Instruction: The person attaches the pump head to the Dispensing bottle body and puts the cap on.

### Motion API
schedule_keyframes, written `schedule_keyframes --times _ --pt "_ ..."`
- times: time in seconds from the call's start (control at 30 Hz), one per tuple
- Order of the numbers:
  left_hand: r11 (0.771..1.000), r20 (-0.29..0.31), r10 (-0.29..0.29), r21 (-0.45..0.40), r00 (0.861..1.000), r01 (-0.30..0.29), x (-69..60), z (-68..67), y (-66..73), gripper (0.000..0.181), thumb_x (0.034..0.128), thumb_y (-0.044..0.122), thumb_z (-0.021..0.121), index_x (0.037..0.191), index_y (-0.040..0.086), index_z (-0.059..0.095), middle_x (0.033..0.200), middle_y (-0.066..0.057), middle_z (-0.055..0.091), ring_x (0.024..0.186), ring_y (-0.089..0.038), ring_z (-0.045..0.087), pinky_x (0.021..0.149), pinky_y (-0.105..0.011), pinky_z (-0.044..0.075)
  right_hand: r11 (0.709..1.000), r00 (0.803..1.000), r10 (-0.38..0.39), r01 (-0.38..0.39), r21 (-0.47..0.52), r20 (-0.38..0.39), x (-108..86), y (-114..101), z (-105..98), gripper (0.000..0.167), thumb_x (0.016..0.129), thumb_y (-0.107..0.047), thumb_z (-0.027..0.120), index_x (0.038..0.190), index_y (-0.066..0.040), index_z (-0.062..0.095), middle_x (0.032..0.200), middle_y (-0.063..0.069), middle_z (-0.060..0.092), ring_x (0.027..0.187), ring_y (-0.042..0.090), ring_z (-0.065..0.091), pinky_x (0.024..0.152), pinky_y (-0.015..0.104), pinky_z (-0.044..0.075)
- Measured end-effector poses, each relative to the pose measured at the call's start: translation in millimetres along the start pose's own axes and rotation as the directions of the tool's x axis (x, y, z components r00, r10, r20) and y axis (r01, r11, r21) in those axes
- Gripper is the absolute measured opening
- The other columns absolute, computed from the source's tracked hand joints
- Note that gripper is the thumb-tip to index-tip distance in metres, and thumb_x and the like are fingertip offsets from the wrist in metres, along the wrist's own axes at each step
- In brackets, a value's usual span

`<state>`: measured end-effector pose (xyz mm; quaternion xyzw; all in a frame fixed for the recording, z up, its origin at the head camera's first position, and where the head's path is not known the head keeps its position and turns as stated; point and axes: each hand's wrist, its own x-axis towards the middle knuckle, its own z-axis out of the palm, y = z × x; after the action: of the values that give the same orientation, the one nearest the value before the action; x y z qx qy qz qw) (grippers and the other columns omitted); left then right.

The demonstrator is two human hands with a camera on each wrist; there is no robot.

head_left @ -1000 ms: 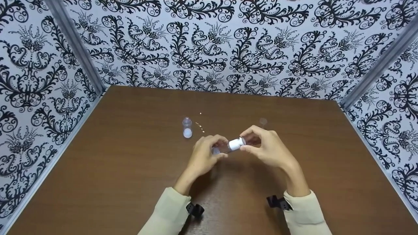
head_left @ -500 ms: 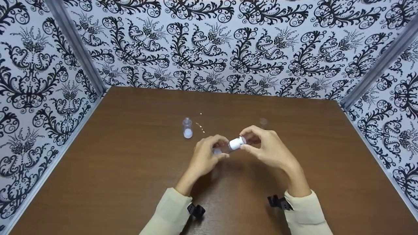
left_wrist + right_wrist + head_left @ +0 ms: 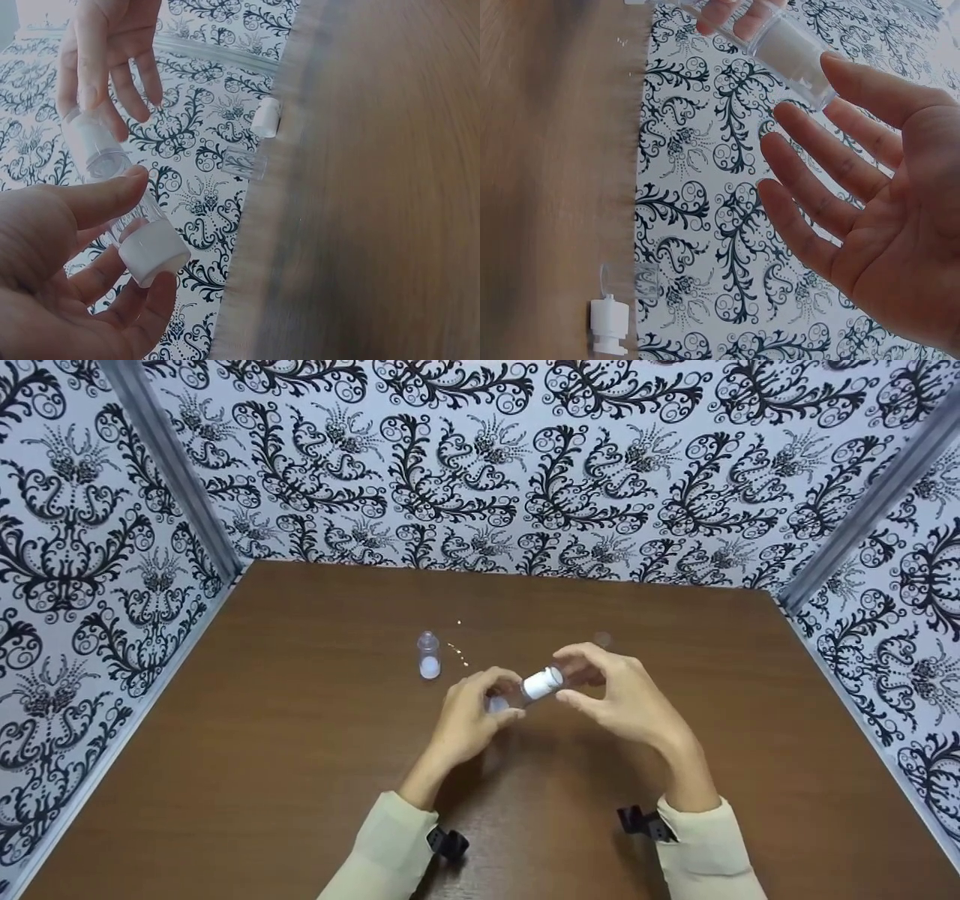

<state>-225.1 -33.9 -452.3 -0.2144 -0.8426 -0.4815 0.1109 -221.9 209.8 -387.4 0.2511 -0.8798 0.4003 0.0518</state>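
My left hand (image 3: 474,712) grips a small clear pump bottle (image 3: 154,251) by its white base end, thumb on one side and fingers on the other. The bottle is tilted, its upper end toward the right hand. At that end is a white pump part (image 3: 543,683) with a clear cover around it. Close to this end is my right hand (image 3: 626,697), its fingers spread and fairly straight; whether the thumb (image 3: 855,79) touches the cover cannot be told. A second clear bottle (image 3: 428,656) with a white base stands farther back on the left.
On the brown table (image 3: 300,735) beyond the right hand is a clear cap (image 3: 602,640). Beside it, in the right wrist view, a white pump head (image 3: 609,319) shows. Small bright flecks (image 3: 460,652) lie near the second bottle. Patterned walls (image 3: 480,472) enclose the table.
My right hand has loosened from the bottle's upper end and drawn slightly to the right, its fingers wider apart. The left hand keeps its hold, and the bottle tips up a little more.
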Motion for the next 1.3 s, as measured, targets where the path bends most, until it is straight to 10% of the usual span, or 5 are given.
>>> schedule_keyframes --times 0.47,1.3 --pt "0.993 -0.084 -0.062 -0.110 0.995 0.053 10.0 -4.6 -3.0 0.036 0.0841 0.007 0.089 0.116 0.012 0.072 0.104 -0.002 0.077 0.093 -0.019 0.069 0.081 -0.038 0.056 0.998 0.999 0.021 -0.024 -0.051 -0.044 -1.3 -1 -13 0.045 0.093 -0.008 0.082 0.135 -0.015 0.067 0.109 0.001 0.075 0.101 0.020 0.075 0.092 0.044 0.060" --pt "0.944 -0.172 -0.295 -0.202 0.940 0.259 68.7 15.4 -30.7 0.036 0.0920 0.000 0.078 0.122 0.003 0.060 0.119 -0.021 0.075 0.114 -0.037 0.071 0.100 -0.048 0.054 0.990 0.997 -0.013 0.002 -0.139 -0.076 -10.7 18 -22 0.042 0.091 -0.005 0.083 0.130 -0.010 0.069 0.110 0.002 0.076 0.098 0.023 0.076 0.080 0.029 0.061"
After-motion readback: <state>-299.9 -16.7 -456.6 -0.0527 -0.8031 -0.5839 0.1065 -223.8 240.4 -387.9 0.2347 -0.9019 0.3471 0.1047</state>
